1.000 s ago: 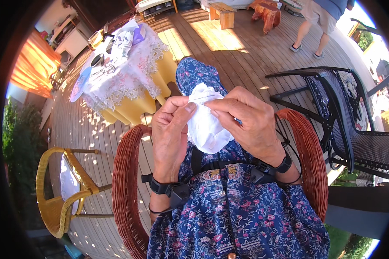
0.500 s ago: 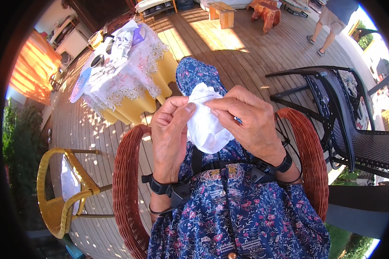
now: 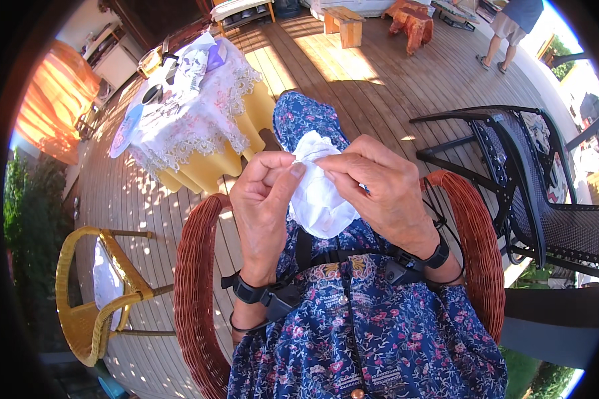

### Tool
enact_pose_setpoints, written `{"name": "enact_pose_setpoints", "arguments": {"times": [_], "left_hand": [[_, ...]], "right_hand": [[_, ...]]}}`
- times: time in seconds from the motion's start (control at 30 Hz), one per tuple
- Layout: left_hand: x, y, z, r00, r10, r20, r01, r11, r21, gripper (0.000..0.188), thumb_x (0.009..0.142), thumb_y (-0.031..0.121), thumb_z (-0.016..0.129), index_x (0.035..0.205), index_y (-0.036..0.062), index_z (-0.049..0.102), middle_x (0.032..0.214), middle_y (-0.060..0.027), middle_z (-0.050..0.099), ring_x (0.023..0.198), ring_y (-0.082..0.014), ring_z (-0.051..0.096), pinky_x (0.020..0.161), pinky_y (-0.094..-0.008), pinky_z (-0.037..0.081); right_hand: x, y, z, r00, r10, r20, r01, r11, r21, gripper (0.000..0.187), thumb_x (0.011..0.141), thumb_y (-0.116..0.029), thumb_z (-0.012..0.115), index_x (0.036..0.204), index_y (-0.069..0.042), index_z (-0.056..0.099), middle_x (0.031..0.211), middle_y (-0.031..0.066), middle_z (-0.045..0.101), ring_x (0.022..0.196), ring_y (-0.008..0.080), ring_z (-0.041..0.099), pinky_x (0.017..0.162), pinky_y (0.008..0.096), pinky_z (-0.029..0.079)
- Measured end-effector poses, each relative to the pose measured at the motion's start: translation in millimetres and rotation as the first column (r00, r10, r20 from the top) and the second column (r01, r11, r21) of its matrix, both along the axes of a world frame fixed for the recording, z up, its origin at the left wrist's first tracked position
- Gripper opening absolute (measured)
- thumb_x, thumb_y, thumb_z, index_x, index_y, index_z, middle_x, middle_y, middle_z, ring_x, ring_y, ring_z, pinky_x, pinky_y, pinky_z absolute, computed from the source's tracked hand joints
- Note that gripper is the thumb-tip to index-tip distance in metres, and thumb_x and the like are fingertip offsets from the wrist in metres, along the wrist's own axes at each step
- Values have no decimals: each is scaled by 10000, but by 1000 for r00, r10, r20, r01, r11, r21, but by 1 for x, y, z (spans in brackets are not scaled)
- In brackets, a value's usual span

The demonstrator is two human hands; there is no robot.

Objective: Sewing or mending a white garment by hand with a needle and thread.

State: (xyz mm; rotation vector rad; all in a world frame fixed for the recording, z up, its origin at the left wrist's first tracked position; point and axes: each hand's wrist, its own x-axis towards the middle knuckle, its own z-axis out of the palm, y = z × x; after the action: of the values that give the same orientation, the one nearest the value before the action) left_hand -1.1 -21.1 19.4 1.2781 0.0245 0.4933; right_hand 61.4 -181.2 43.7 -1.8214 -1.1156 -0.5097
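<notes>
Head view showed both hands at close fingertip work on a single piece of white fabric, held above the lap of the wearer's navy floral garment. The left hand pinched the fabric's left edge, toward its far end, between thumb and index finger. The right hand pinched the same piece just to the right, its fingertips near the left hand's but apart from them. The near part of the fabric hung loose below both grips, rounded and creased.

The step in hand was judged to be fine handling of that far portion, with the left hand apparently steadying and the right working. Whether a small item lay between the right fingertips could not be told.

In the inspector's judgement, the next move called for a firm left pinch, a small, controlled shift of the right fingertips, and slack kept from bunching beneath them.

Wicker armrests flanked the wearer on left and right. A covered table stood at far left, well apart from the work.
</notes>
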Motion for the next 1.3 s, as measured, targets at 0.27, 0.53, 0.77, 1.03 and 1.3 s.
{"name": "enact_pose_setpoints", "arguments": {"times": [0.27, 0.53, 0.77, 1.03, 1.3], "left_hand": [[-5, -5, 7, 981, 191, 47, -193, 893, 408, 82, 866, -40, 620, 947, -52, 619, 871, -50, 614, 770, -76, 570, 747, -204, 478], [4, 4, 2, 997, -45, -54, 36, 987, -156, 108, 860, -20, 635, 965, -32, 658, 887, -36, 660, 780, -78, 605, 735, -203, 476], [10, 12, -3, 988, -144, -62, 130, 974, -188, 136, 889, 34, 617, 996, -39, 658, 903, -67, 680, 817, -89, 626, 753, -211, 482], [10, 17, -1, 965, -252, -72, 223, 934, -278, 146, 890, 60, 626, 993, -38, 658, 913, -86, 686, 823, -106, 644, 751, -218, 505], [11, 17, -3, 963, -254, -94, 216, 929, -302, 153, 880, 64, 639, 992, -36, 663, 912, -78, 684, 831, -110, 646, 763, -219, 508]], "right_hand": [[5, 7, -2, 999, 0, -41, 1, 1000, 31, 119, 791, -15, 668, 907, -29, 647, 777, 69, 564, 666, 222, 595, 597, 318, 483], [16, -1, 8, 953, 99, -287, -99, 995, 13, 73, 792, -41, 682, 860, -22, 668, 762, 63, 615, 632, 155, 584, 578, 269, 463], [24, 0, 2, 911, 174, -375, -164, 985, 58, 119, 802, -33, 684, 919, -26, 708, 840, 60, 647, 696, 114, 580, 622, 242, 459], [29, -1, -2, 866, 269, -422, -241, 963, 120, 134, 815, -23, 690, 946, -17, 716, 838, 49, 629, 738, 93, 562, 632, 217, 432], [31, -3, -4, 854, 281, -438, -259, 960, 110, 137, 836, -55, 675, 966, -34, 711, 892, 65, 662, 782, 106, 605, 683, 232, 478]]}}
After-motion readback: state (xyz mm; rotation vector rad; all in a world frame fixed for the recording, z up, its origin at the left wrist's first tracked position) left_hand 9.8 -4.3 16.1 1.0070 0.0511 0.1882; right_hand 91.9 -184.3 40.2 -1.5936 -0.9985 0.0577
